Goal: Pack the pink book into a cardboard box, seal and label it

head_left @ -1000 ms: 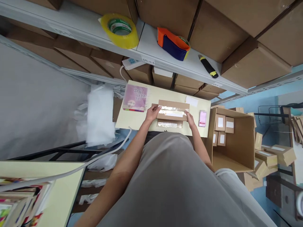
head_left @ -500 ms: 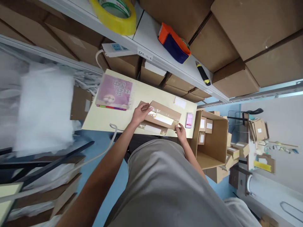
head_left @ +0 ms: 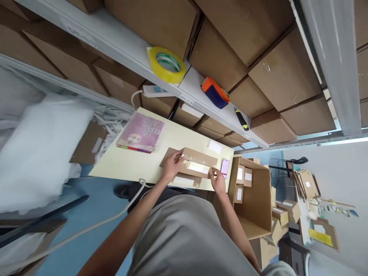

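Note:
A taped cardboard box with a white label on its side lies on the cream table, between my hands. My left hand grips its left end, thumb and fingers bent around the edge. At the right end, my right hand pinches the lower corner near the tape. A second labelled cardboard box lies partly under and in front of the first, half hidden by my left hand. Right of the box are a phone with a lit screen and a white slip.
A purple printed packet lies at the table's left. On the shelf behind are yellow tape, an orange and blue tape dispenser and a utility knife. A large open carton holding small boxes stands at the right.
The camera view has shifted, so the shelf and table appear lower and more of the stacked boxes shows. Both hands stay on the two ends of the box.

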`<action>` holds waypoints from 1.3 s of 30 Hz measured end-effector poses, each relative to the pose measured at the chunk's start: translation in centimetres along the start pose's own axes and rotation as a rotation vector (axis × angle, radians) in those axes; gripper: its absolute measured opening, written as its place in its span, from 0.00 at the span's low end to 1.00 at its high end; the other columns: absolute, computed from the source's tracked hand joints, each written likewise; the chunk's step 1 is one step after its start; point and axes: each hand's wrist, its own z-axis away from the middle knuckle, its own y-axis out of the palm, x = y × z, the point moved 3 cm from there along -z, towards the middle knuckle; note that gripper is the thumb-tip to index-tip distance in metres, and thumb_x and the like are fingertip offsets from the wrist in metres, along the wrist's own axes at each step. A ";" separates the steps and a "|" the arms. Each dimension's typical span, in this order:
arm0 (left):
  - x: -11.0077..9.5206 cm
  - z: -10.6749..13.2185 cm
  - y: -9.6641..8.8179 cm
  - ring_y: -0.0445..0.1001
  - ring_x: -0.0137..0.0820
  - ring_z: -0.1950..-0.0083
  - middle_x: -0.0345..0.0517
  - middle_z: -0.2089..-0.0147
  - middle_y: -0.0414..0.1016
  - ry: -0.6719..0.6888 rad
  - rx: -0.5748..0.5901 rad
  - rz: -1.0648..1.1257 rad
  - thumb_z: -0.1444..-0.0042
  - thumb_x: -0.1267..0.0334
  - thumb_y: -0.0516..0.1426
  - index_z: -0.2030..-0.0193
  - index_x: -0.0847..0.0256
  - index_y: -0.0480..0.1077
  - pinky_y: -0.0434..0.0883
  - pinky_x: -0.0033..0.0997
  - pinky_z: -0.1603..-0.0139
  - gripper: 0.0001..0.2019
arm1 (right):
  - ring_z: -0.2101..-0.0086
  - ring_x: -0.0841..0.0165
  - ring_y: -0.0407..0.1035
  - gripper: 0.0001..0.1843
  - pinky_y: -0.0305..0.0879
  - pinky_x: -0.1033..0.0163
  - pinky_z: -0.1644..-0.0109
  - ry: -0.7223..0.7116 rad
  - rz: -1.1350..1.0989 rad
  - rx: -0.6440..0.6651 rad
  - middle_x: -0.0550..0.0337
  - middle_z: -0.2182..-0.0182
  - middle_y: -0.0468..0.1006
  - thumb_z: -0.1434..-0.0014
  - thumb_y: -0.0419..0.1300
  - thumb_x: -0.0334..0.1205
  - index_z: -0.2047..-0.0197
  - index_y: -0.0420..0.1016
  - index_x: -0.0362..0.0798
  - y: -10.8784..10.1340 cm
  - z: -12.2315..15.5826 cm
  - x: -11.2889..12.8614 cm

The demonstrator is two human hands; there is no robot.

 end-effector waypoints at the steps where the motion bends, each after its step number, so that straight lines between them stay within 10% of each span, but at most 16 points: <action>1: -0.9 0.4 -0.1 0.87 0.56 0.35 0.59 0.41 0.89 0.050 -0.028 -0.060 0.38 0.53 0.67 0.44 0.57 0.82 0.83 0.60 0.30 0.18 | 0.47 0.44 0.89 0.20 0.86 0.44 0.43 0.000 0.022 -0.015 0.41 0.41 0.89 0.25 0.57 0.44 0.41 0.88 0.53 -1.0 -0.6 0.5; 5: -8.0 0.5 -0.2 0.82 0.53 0.28 0.57 0.34 0.85 0.337 -0.089 -0.191 0.34 0.58 0.64 0.40 0.54 0.82 0.76 0.58 0.20 0.17 | 0.40 0.40 0.84 0.17 0.80 0.39 0.32 -0.110 0.085 -0.189 0.34 0.39 0.87 0.25 0.61 0.42 0.41 0.87 0.45 -8.0 -5.4 5.2; 10: -21.9 -1.5 0.6 0.82 0.45 0.30 0.54 0.34 0.84 0.725 -0.152 -0.170 0.26 0.61 0.59 0.36 0.56 0.81 0.76 0.50 0.22 0.16 | 0.25 0.46 0.69 0.28 0.63 0.40 0.18 -0.509 0.097 -0.422 0.33 0.25 0.74 0.19 0.55 0.46 0.23 0.70 0.41 -17.0 -15.2 16.3; 15: -28.9 -1.5 0.4 0.83 0.44 0.32 0.53 0.37 0.85 0.843 -0.190 -0.127 0.28 0.65 0.60 0.39 0.56 0.82 0.76 0.46 0.24 0.15 | 0.30 0.38 0.74 0.31 0.67 0.32 0.23 -0.420 0.194 -0.319 0.21 0.33 0.79 0.27 0.66 0.40 0.28 0.69 0.31 -17.8 -23.5 23.8; 22: -25.7 1.4 -1.4 0.84 0.43 0.35 0.52 0.39 0.86 0.734 -0.207 -0.073 0.30 0.66 0.60 0.42 0.55 0.83 0.79 0.47 0.27 0.14 | 0.36 0.38 0.79 0.24 0.68 0.27 0.26 -0.358 0.038 -0.299 0.24 0.44 0.84 0.23 0.58 0.40 0.32 0.70 0.33 -16.3 -24.7 23.5; 28: -20.7 5.7 -2.1 0.86 0.41 0.37 0.52 0.40 0.87 0.584 -0.147 0.042 0.26 0.55 0.63 0.41 0.56 0.81 0.81 0.45 0.28 0.13 | 0.44 0.50 0.80 0.30 0.77 0.42 0.31 -0.599 -0.631 -0.158 0.46 0.46 0.85 0.26 0.64 0.69 0.38 0.75 0.53 -11.4 -12.8 17.3; 32: -17.8 9.0 -2.0 0.87 0.39 0.45 0.50 0.48 0.87 0.512 -0.070 0.044 0.30 0.51 0.68 0.47 0.56 0.81 0.85 0.42 0.36 0.13 | 0.44 0.55 0.80 0.31 0.77 0.50 0.31 -0.510 -0.983 0.044 0.50 0.47 0.86 0.30 0.69 0.70 0.40 0.77 0.53 -7.0 -3.9 13.9; 39: -16.1 12.3 -1.5 0.86 0.39 0.47 0.47 0.49 0.87 0.489 -0.040 -0.056 0.31 0.52 0.69 0.48 0.54 0.81 0.85 0.42 0.39 0.11 | 0.41 0.54 0.80 0.34 0.77 0.49 0.29 -0.362 -1.055 0.123 0.50 0.45 0.87 0.32 0.70 0.72 0.36 0.78 0.55 -4.6 0.3 11.4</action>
